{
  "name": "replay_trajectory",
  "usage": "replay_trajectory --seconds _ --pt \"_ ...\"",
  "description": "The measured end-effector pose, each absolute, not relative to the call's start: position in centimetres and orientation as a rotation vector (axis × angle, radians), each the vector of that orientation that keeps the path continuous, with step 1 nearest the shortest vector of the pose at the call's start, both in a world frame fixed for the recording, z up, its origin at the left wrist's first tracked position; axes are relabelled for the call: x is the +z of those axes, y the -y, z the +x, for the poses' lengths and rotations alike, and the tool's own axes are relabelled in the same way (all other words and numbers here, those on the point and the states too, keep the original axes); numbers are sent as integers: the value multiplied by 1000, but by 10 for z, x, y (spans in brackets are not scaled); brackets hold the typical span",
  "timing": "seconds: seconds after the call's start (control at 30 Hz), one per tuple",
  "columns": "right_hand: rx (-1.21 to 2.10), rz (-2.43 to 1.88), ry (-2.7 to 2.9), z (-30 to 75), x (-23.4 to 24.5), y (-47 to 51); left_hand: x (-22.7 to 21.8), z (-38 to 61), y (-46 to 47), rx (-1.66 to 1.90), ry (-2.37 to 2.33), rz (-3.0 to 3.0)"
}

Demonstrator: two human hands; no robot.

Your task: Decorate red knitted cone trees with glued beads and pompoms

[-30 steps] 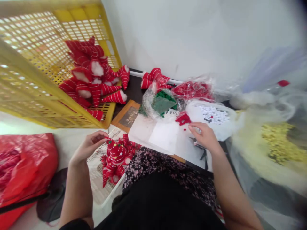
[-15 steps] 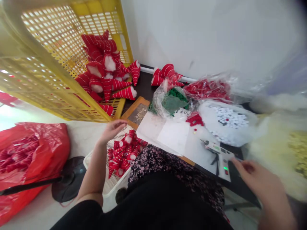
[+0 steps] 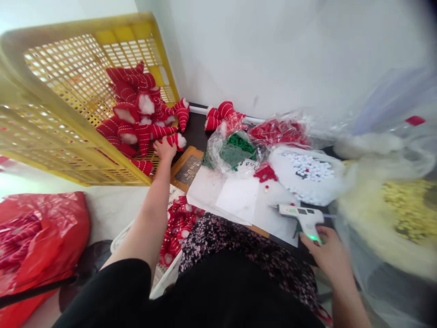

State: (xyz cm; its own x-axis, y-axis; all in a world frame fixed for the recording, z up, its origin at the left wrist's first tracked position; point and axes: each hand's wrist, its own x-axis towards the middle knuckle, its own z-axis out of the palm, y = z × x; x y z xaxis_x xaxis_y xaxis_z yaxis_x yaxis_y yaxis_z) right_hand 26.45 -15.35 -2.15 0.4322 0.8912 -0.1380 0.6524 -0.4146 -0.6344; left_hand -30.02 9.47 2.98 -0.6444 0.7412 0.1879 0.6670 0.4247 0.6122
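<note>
My left hand [image 3: 165, 148] reaches to the mouth of the yellow crate, its fingers closed over a red stuffed cone [image 3: 178, 141] with white stitched lines and white stuffing at its open end. Several more such cones [image 3: 143, 136] are heaped inside the crate. At the right of the work surface, my right hand [image 3: 329, 253] grips the lower handle of a white glue gun [image 3: 303, 218] between thumb and fingers. The gun lies on its side with a green light lit and its nozzle facing left, over white paper [image 3: 239, 198].
The yellow crate [image 3: 78, 150] lies on its side at the left. Bags of green pieces [image 3: 239, 145], red pieces [image 3: 280, 130], white pieces [image 3: 307, 168] and yellow pieces [image 3: 409, 205] line the back and right. A white basket [image 3: 164, 280] holds small red cones below; a red bag [image 3: 68, 228] is at left.
My left hand has moved up and away from above the white basket onto a cone at the crate. My right hand has come in to the glue gun's handle, and the gun has turned.
</note>
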Motion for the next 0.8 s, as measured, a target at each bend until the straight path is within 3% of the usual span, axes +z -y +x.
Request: replay_trajectory --seconds 0.27,0.4,0.5,0.67,0.8 --pt "892 -1724 925 240 -1 158 34 -295 -79 543 -2355 1710" --pt "1033 -1536 816 236 7 159 44 -274 -47 1062 -2186 1667" --pt "1116 -1390 740 234 15 161 59 -240 -19 1365 -1643 1558" --pt "1133 -1293 696 233 23 161 87 -176 11 1020 -1057 1674" --pt "1150 -1252 748 233 24 163 89 -137 9 778 -897 1817"
